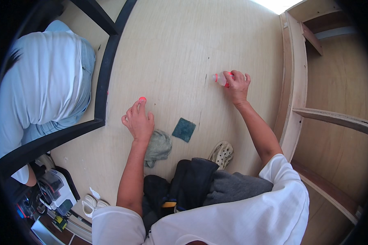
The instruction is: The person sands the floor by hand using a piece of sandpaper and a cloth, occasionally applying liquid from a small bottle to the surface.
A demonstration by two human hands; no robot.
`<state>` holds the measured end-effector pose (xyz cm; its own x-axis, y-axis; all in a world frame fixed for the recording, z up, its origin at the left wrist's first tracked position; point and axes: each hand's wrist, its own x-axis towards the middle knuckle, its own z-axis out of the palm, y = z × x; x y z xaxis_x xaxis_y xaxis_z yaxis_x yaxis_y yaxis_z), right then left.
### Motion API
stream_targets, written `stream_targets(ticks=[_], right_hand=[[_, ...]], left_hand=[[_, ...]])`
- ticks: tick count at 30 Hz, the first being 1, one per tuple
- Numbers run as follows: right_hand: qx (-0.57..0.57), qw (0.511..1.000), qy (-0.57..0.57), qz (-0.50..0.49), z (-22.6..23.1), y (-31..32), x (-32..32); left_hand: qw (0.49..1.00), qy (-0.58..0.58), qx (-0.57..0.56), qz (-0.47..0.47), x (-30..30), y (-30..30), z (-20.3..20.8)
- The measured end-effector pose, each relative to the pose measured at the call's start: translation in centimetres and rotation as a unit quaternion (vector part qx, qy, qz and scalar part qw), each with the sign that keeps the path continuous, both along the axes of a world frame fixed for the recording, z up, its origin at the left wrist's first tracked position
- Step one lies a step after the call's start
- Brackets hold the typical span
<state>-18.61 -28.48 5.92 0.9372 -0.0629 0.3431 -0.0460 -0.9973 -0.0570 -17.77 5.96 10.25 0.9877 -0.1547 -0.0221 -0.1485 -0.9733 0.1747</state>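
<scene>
My left hand (139,121) reaches out low over the pale floor (163,53), its fingertips closed on a small round red bottle cap (142,99). To the right, my right hand (237,87) is wrapped round a small clear plastic bottle (221,79) with a red label. The bottle lies tilted on its side, its uncapped-looking neck toward the left. Between my forearms a dark green scouring pad (184,130) lies flat on the floor. A crumpled grey-green cloth (158,148) rests beside my left wrist.
A beige clog (221,154) shows by my dark-clothed legs. Wooden shelf framing (295,81) runs along the right. Past a black frame (104,77) at left, another person in a white shirt (53,77) bends over. White shoes (93,205) and a white-and-grey machine (57,190) stand lower left.
</scene>
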Motion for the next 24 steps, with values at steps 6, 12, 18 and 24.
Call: stream_targets(ticks=[6,12,18,24], right_hand=[[-0.017,1.0,-0.011,0.018,0.5,0.5,0.3],[0.015,1.0,-0.003,0.012,0.7,0.8,0.4],[0.136,0.988,-0.016,-0.07,0.3,0.3,2.0],[0.125,0.982,-0.022,-0.138,0.0,-0.7,4.3]], left_hand=[[1.0,0.003,0.003,0.014,-0.5,0.6,-0.1],[1.0,0.0,0.012,0.01,-0.6,0.7,0.0],[1.0,0.009,0.01,0.011,-0.7,0.6,-0.2],[1.0,0.017,0.007,0.007,-0.8,0.7,-0.5]])
